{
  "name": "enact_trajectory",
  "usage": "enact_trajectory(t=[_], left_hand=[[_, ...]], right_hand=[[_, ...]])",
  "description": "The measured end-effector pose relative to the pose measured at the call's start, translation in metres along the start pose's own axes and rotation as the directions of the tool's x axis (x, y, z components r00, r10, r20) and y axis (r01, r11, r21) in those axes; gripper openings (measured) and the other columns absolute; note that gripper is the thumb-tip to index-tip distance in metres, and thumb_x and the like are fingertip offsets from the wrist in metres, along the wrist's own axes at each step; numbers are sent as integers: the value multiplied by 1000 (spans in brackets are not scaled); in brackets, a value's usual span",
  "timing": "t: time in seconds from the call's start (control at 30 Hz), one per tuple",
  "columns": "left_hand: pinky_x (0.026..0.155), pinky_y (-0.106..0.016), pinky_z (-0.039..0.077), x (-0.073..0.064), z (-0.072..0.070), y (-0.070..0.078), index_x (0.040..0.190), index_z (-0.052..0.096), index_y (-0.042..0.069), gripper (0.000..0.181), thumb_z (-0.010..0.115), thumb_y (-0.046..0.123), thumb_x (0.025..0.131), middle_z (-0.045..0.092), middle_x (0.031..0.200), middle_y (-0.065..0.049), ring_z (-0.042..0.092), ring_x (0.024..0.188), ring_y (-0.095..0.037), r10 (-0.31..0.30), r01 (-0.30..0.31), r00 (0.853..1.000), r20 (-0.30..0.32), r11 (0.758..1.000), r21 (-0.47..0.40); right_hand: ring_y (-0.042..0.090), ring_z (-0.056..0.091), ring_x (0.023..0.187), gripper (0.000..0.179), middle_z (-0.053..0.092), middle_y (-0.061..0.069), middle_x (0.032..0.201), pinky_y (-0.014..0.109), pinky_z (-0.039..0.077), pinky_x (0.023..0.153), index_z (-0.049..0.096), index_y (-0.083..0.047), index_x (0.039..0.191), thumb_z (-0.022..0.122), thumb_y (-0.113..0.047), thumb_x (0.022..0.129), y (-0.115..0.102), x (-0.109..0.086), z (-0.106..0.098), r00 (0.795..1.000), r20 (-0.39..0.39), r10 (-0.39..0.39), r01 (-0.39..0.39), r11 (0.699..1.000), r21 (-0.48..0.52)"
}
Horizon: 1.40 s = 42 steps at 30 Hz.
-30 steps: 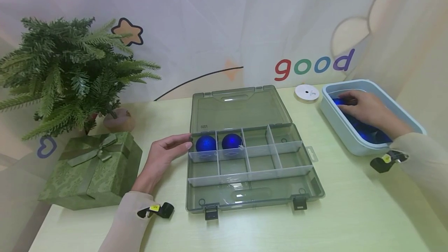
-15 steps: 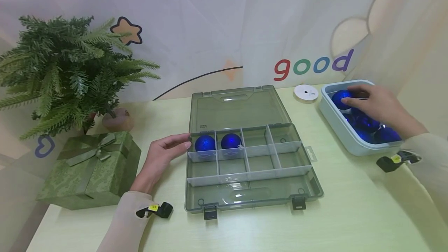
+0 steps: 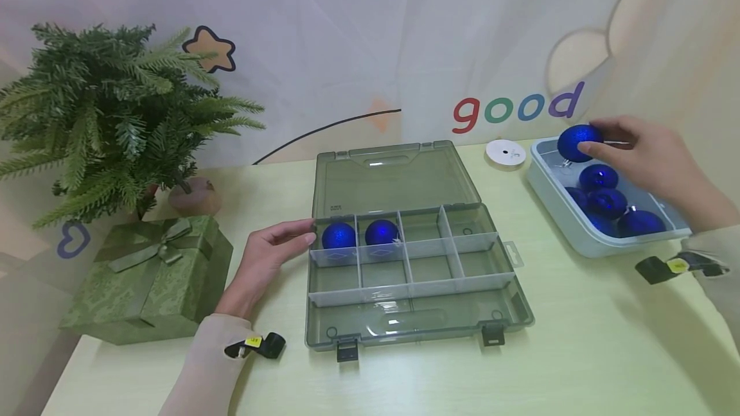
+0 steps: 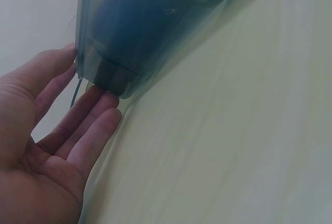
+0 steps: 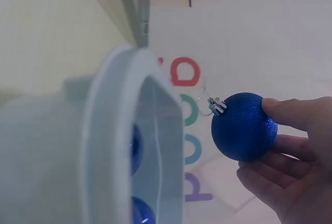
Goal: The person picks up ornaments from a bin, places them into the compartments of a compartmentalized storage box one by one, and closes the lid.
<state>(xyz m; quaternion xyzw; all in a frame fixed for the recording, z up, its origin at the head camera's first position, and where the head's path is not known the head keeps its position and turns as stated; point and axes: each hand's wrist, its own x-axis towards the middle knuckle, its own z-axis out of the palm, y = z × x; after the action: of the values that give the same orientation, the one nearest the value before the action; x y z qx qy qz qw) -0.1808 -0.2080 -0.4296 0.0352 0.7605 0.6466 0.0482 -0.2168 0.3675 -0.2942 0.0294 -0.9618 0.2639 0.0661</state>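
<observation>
My right hand [image 3: 650, 153] pinches a glittery blue Christmas ball [image 5: 244, 127] between thumb and fingers, above the far end of the light blue bin [image 3: 552, 201]. The ball's silver cap and wire loop [image 5: 215, 106] show in the right wrist view. Several more blue balls [image 3: 607, 202] lie in the bin. My left hand [image 3: 268, 259] rests its fairly straight fingers against the left corner of a grey-green divided box [image 3: 419, 313]. Two blue balls, one glittery [image 3: 339, 236] and one with a white mark [image 3: 382, 233], sit in its two back-left compartments.
The box's lid [image 3: 399, 178] lies open behind it, with two latches at the front edge. A white ribbon spool [image 3: 505, 153] stands between lid and bin. At left are a green gift box [image 3: 156, 281] and a small artificial fir tree [image 3: 121, 121].
My right hand has lifted the glittery ball up out of the bin and slightly right, uncovering the other balls. The left hand has stayed at the box corner.
</observation>
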Motion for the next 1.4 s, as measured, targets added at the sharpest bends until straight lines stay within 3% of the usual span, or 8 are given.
enact_trajectory(t=[0.1, 0.2, 0.4, 0.67, 0.9, 1.03, 1.13, 1.4], left_hand=[[102, -28, 55, 0, -1, 0, 135, 73, 5, 42, 82, 23, 97, 74, 130, -7, 70, 117, -16, 6, -6, 1000, 0, 1000, -6], [102, -28, 55, 0, -1, -1, 135, 73, 5, 42, 82, 23, 98, 74, 130, -8, 70, 116, -16, 8, -8, 1000, 0, 1000, -11], [102, -28, 55, 1, 0, -1, 135, 73, 6, 42, 81, 24, 98, 73, 131, -8, 69, 117, -16, 8, -8, 1000, 4, 1000, -9], [102, -28, 55, 0, -1, -2, 135, 73, 7, 42, 81, 25, 98, 73, 132, -8, 69, 118, -16, 11, -11, 1000, 5, 1000, 0], [103, -29, 54, 1, -2, -1, 135, 73, 7, 42, 81, 26, 98, 73, 132, -8, 69, 118, -17, 13, -13, 1000, 9, 1000, 1], [102, -29, 55, 1, -1, -1, 134, 74, 8, 42, 82, 25, 97, 74, 131, -6, 69, 118, -17, 8, -8, 1000, 5, 1000, -4], [102, -29, 55, 1, -1, -1, 134, 74, 8, 41, 82, 25, 97, 74, 130, -6, 69, 118, -17, 9, -9, 1000, 5, 1000, -2], [101, -28, 55, 1, 0, -1, 134, 74, 6, 41, 81, 24, 98, 73, 131, -10, 69, 116, -16, 23, -23, 1000, 4, 1000, 12]], right_hand=[[58, 53, 130, 71, 53, 35, 147, 33, 53, 103, 47, 1, 156, 64, -46, 106, -9, -4, -3, 1000, -14, -13, 13, 1000, 0], [57, 55, 128, 68, 55, 33, 146, 4, 42, 83, 50, 0, 155, 67, -43, 105, -20, -7, -2, 999, -24, -49, 49, 999, 7], [53, 60, 124, 61, 59, 30, 145, -4, 35, 76, 56, -1, 151, 72, -37, 104, -47, -13, 7, 992, -29, -126, 127, 991, 45], [48, 66, 120, 55, 63, 27, 140, -3, 37, 81, 60, -3, 148, 78, -24, 100, -79, -15, 25, 974, -26, -225, 227, 968, 108], [44, 65, 124, 54, 66, 23, 138, 2, 44, 83, 60, -3, 148, 78, -22, 100, -104, -16, 48, 954, 51, -295, 279, 938, 205], [40, 66, 124, 52, 67, 19, 137, 29, 58, 97, 62, -4, 146, 78, -22, 101, -115, -17, 61, 943, 80, -323, 300, 929, 215], [39, 67, 124, 51, 67, 19, 137, 53, 54, 102, 61, -3, 146, 77, -22, 101, -123, -17, 70, 931, 102, -351, 320, 918, 236], [40, 66, 124, 50, 66, 19, 136, 59, 51, 107, 62, -2, 145, 76, -24, 102, -139, -17, 90, 912, 163, -376, 327, 907, 265]])
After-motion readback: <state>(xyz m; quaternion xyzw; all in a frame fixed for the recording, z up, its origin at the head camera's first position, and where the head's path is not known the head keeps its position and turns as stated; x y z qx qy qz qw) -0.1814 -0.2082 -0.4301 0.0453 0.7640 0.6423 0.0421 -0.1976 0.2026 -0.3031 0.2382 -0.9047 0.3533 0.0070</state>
